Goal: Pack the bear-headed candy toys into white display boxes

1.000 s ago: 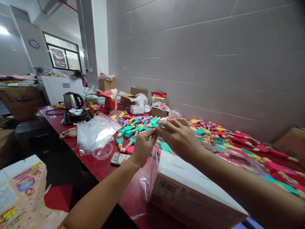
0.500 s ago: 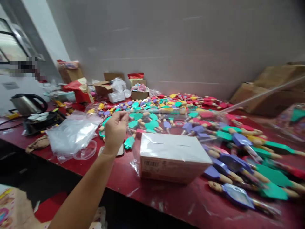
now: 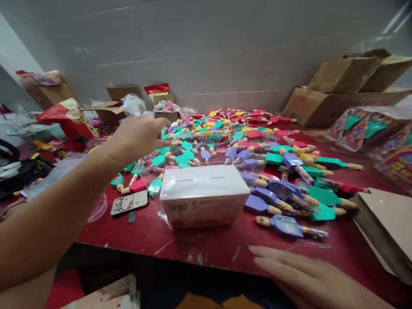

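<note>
A white-topped carton (image 3: 202,193) stands on the red table (image 3: 212,246) inside a clear plastic bag (image 3: 225,148) whose open top rises behind it. My left hand (image 3: 135,137) is raised above the table to the carton's left, with its fingertips pinched on the bag's upper edge. My right hand (image 3: 299,274) lies low at the table's front edge, flat with fingers stretched to the left, holding nothing. Blur hides the finger detail.
Several coloured toy paddles with wooden handles (image 3: 283,193) cover the table behind and right of the carton. A cartoon-cat phone case (image 3: 128,201) lies to the left. Flat cardboard sheets (image 3: 386,223), printed packs (image 3: 370,128) and brown boxes (image 3: 337,86) stand at right.
My right hand let go of the bag's top and dropped to the table's front edge. My left hand kept its pinch on the bag. My view swung to the right.
</note>
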A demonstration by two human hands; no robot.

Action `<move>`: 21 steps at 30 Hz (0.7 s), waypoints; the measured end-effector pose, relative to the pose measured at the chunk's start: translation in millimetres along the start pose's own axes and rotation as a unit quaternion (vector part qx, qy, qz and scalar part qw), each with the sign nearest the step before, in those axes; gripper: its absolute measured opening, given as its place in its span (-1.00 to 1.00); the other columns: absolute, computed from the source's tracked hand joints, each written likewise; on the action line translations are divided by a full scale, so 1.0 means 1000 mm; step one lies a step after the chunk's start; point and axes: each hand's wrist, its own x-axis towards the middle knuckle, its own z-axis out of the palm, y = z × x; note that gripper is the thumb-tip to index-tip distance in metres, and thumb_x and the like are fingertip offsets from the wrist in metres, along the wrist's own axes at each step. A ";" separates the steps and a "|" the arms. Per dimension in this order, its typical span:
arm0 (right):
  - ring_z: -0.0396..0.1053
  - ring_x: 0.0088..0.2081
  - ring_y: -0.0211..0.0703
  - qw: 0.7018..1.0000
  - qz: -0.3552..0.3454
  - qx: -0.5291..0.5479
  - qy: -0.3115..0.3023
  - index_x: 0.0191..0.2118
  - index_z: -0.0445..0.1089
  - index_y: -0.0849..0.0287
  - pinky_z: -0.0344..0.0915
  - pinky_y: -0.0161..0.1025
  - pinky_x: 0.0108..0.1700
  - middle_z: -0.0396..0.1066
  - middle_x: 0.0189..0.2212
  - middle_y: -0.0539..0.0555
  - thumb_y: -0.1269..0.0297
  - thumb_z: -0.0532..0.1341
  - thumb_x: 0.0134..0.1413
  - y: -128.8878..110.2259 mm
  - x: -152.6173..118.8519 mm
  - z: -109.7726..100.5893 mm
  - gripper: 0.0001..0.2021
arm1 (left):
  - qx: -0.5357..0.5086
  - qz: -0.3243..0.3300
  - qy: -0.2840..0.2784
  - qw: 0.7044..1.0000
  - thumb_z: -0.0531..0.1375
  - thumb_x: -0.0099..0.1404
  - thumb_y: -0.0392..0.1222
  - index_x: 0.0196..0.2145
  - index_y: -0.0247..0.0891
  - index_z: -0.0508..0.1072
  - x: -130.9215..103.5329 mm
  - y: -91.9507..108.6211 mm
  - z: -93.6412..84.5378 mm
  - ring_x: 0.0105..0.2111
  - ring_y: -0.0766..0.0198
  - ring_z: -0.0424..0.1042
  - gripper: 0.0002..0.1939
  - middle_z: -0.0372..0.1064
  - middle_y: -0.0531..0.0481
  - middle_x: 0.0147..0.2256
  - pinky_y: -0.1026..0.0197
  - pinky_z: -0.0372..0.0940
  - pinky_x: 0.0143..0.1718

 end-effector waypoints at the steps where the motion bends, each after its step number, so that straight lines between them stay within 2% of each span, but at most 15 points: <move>1: 0.38 -0.05 -0.16 0.995 -0.079 -0.029 -0.061 0.01 0.36 -0.04 0.41 -0.27 -0.06 0.39 -0.06 0.04 0.35 0.11 0.18 -0.004 0.013 0.008 -0.70 | 0.015 -0.001 -0.012 1.000 0.31 0.04 -0.09 -0.23 -0.26 0.50 0.000 -0.003 -0.001 -0.44 0.16 0.39 -0.68 0.30 0.04 -0.55 0.13 0.24 -0.28; 2: 0.30 0.05 -0.10 0.979 -0.152 -0.077 -0.109 0.08 0.31 0.04 0.32 -0.15 0.09 0.33 0.02 0.07 0.41 0.09 0.18 -0.005 0.029 0.017 -0.64 | 0.023 0.009 -0.013 1.000 0.26 0.10 -0.08 -0.30 -0.26 0.51 -0.002 -0.006 -0.003 -0.48 0.23 0.36 -0.77 0.30 0.04 -0.56 0.22 0.20 -0.35; 3: 0.21 0.12 -0.03 0.964 -0.200 -0.121 -0.127 0.12 0.26 0.14 0.18 0.02 0.19 0.25 0.08 0.11 0.42 0.08 0.19 -0.004 0.049 0.028 -0.62 | 0.027 0.028 -0.004 0.999 0.22 0.15 -0.07 -0.35 -0.25 0.51 -0.005 -0.009 -0.004 -0.52 0.30 0.33 -0.80 0.31 0.05 -0.56 0.27 0.15 -0.40; 5: 0.14 0.16 0.10 0.955 -0.194 -0.191 -0.120 0.14 0.23 0.27 0.11 0.17 0.19 0.18 0.12 0.20 0.28 0.13 0.19 0.002 0.087 0.049 -0.59 | 0.042 0.079 0.025 0.996 0.14 0.23 -0.04 -0.37 -0.26 0.49 -0.014 -0.013 -0.007 -0.57 0.37 0.26 -0.75 0.31 0.05 -0.58 0.31 0.06 -0.48; 8: 0.15 0.15 0.15 0.945 -0.152 -0.257 -0.130 0.15 0.21 0.33 0.21 0.14 0.12 0.15 0.13 0.28 0.21 0.15 0.19 0.012 0.122 0.069 -0.53 | 0.097 0.209 0.058 0.971 0.04 0.31 -0.07 -0.43 -0.24 0.45 -0.034 -0.014 -0.010 -0.66 0.41 0.16 -0.71 0.25 0.10 -0.67 0.30 -0.06 -0.58; 11: 0.17 0.14 0.11 0.942 -0.146 -0.277 -0.124 0.14 0.22 0.36 0.24 0.08 0.11 0.15 0.12 0.30 0.25 0.08 0.24 0.018 0.131 0.072 -0.58 | 0.140 0.396 0.082 0.904 0.00 0.27 -0.34 -0.46 -0.21 0.40 -0.064 -0.002 -0.001 -0.71 0.39 0.14 -0.76 0.22 0.14 -0.70 0.26 -0.09 -0.63; 13: 0.20 0.12 0.11 0.943 -0.146 -0.277 -0.115 0.12 0.25 0.41 0.25 0.06 0.11 0.18 0.10 0.33 0.23 0.07 0.24 0.019 0.129 0.071 -0.58 | 0.156 0.458 0.097 0.870 0.01 0.17 -0.45 -0.44 -0.23 0.38 -0.089 0.011 0.015 -0.73 0.36 0.16 -0.79 0.22 0.14 -0.70 0.24 -0.06 -0.65; 15: 0.20 0.11 0.11 0.945 -0.156 -0.268 -0.104 0.10 0.25 0.43 0.25 0.03 0.11 0.18 0.09 0.35 0.23 0.11 0.20 0.021 0.123 0.069 -0.56 | 0.167 0.455 0.100 0.869 0.02 0.12 -0.46 -0.47 -0.26 0.35 -0.113 0.024 0.036 -0.75 0.32 0.17 -0.82 0.21 0.12 -0.72 0.22 -0.03 -0.68; 18: 0.16 0.15 0.09 0.958 -0.158 -0.221 -0.089 0.11 0.25 0.40 0.18 0.03 0.16 0.17 0.11 0.33 0.22 0.10 0.21 0.027 0.104 0.058 -0.57 | 0.174 0.413 0.106 0.888 -0.01 0.10 -0.48 -0.50 -0.27 0.29 -0.135 0.036 0.063 -0.77 0.31 0.15 -0.82 0.19 0.10 -0.73 0.22 -0.01 -0.71; 19: 0.15 0.15 0.10 0.970 -0.132 -0.187 -0.087 0.11 0.26 0.39 0.17 0.05 0.17 0.17 0.11 0.32 0.16 0.07 0.24 0.030 0.096 0.051 -0.55 | 0.176 0.407 0.108 0.890 -0.02 0.10 -0.49 -0.49 -0.28 0.28 -0.139 0.037 0.068 -0.77 0.31 0.16 -0.82 0.19 0.10 -0.73 0.22 0.00 -0.71; 21: 0.14 0.16 0.13 0.993 -0.016 -0.084 -0.083 0.11 0.27 0.33 0.14 0.11 0.17 0.17 0.12 0.30 -0.03 0.00 0.23 0.033 0.081 0.033 -0.45 | 0.182 0.407 0.110 0.889 -0.03 0.11 -0.51 -0.48 -0.29 0.27 -0.141 0.037 0.073 -0.76 0.31 0.16 -0.81 0.17 0.10 -0.72 0.23 0.00 -0.70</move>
